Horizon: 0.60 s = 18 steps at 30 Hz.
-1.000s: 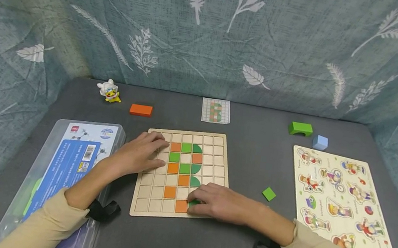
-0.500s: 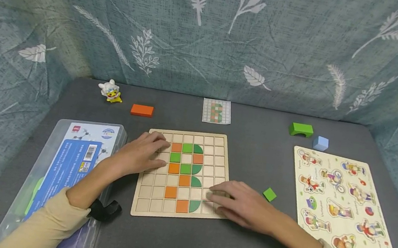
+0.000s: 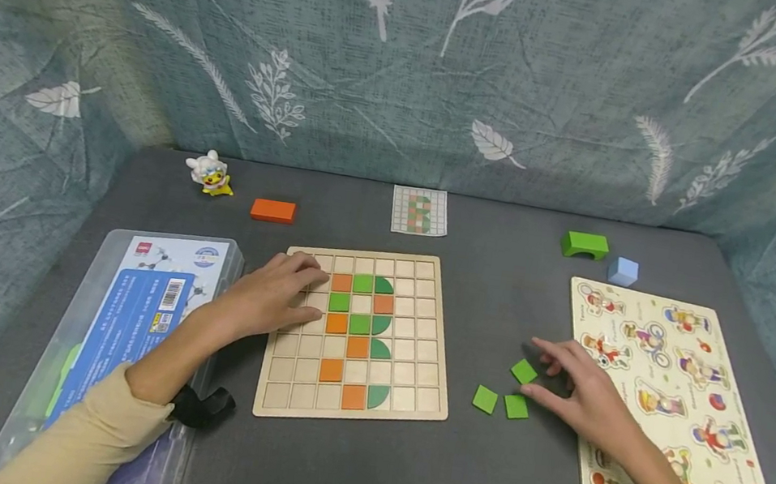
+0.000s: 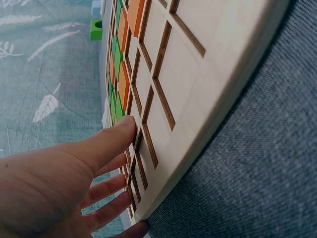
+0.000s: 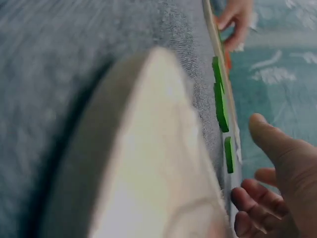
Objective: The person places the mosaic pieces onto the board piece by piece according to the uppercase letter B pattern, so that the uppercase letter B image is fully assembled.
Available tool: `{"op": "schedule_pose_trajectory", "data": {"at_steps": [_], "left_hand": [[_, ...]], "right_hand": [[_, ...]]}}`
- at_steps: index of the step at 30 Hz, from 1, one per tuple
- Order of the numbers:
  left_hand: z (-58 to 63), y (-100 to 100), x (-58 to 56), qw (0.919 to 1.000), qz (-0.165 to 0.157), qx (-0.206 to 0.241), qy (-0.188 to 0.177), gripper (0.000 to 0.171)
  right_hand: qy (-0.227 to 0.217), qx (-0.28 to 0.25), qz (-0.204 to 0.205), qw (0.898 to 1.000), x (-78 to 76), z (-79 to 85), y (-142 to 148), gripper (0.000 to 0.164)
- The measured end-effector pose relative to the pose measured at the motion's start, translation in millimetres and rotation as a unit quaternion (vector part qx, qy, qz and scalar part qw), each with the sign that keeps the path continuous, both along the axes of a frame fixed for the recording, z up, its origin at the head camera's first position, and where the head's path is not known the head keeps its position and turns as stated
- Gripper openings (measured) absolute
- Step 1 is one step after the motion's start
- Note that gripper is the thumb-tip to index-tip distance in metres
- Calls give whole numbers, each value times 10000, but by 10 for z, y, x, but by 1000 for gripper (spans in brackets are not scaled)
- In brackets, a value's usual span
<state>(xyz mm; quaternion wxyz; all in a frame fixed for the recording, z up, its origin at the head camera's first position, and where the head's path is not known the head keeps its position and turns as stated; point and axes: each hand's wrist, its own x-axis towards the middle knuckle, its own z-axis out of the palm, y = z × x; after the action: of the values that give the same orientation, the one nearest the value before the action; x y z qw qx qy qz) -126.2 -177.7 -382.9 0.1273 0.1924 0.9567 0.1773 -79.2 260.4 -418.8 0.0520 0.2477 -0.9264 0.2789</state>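
My left hand (image 3: 272, 292) rests on the left side of a wooden grid board (image 3: 277, 411), fingers extended and holding nothing. In the left wrist view its thumb (image 4: 119, 134) touches the grid. Orange square tiles (image 3: 353, 397), green square tiles (image 3: 358, 324) and dark green quarter-round tiles (image 3: 377, 396) sit in the board's middle columns. My right hand (image 3: 584, 395) hovers to the right of the board with thumb and fingers spread. Near its fingertips, several loose light green square tiles (image 3: 484, 399) lie on the table. Nothing shows between its fingers in the right wrist view.
A small grid pattern card (image 3: 420, 212) lies behind the board. A clear plastic case (image 3: 114, 255) stands left, a picture puzzle board (image 3: 691, 396) right. At the back are a toy figure (image 3: 211, 172), an orange block (image 3: 273, 211), a green arch (image 3: 585, 245) and a blue cube (image 3: 623, 271).
My right hand has left a dark green quarter-round tile in the board's front row and moved right toward the loose tiles. More loose green tiles now show. My left hand stays in place.
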Motion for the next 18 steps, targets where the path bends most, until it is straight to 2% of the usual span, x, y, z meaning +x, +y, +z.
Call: {"op": "schedule_pose_trajectory", "data": {"at_steps": [4, 8, 18], "left_hand": [[2, -2, 3, 10000, -22, 8, 9, 56], [4, 3, 4, 10000, -14, 23, -10, 56], [9, 2, 10, 10000, 22, 66, 18, 54]], "right_hand": [[-354, -347, 103, 9987, -16, -68, 56, 48], [-511, -561, 184, 9969, -30, -119, 80, 44], [-731, -560, 178, 9956, -39, -167, 87, 43]]}}
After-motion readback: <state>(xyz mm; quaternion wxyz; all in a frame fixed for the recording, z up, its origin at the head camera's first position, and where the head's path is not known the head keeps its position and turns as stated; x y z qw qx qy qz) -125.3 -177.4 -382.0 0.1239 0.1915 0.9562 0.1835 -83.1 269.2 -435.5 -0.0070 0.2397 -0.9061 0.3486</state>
